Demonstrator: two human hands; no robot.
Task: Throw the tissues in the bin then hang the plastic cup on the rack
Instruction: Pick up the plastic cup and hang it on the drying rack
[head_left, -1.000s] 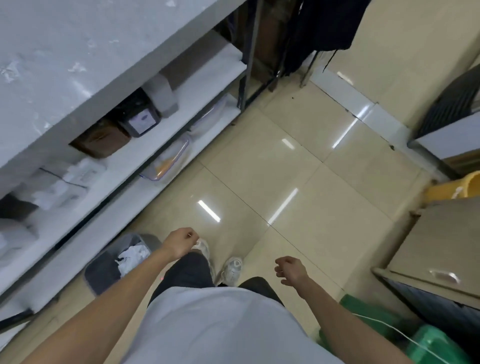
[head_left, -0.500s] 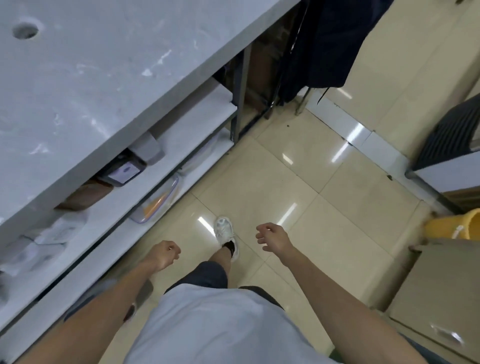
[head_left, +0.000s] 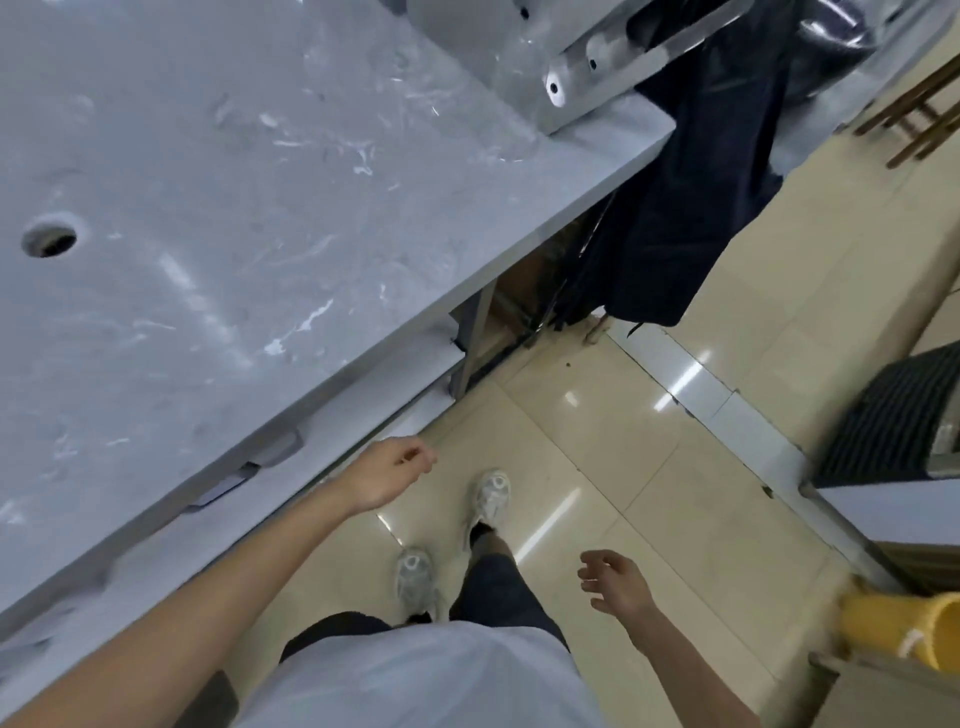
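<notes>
My left hand (head_left: 387, 473) hangs over the floor beside the counter's lower shelf, its fingers loosely curled in with nothing in them. Lower right, my right hand (head_left: 615, 579) is out over the tiles, fingers apart and empty. Neither the bin, the tissues nor the plastic cup is in view. At the counter's far end lies a shiny metal fixture (head_left: 587, 73) with holes; I cannot tell what it is.
A grey marble counter (head_left: 234, 208) with a round hole fills the left, shelves beneath it. A dark cloth (head_left: 685, 208) hangs at its far end. A yellow bucket (head_left: 904, 629) and a black ribbed mat (head_left: 893, 415) sit right. Beige floor tiles (head_left: 597, 431) lie ahead.
The view has swung up and forward from the bin under the shelves, which has dropped out of sight. My feet have stepped along the counter. Both hands stay empty.
</notes>
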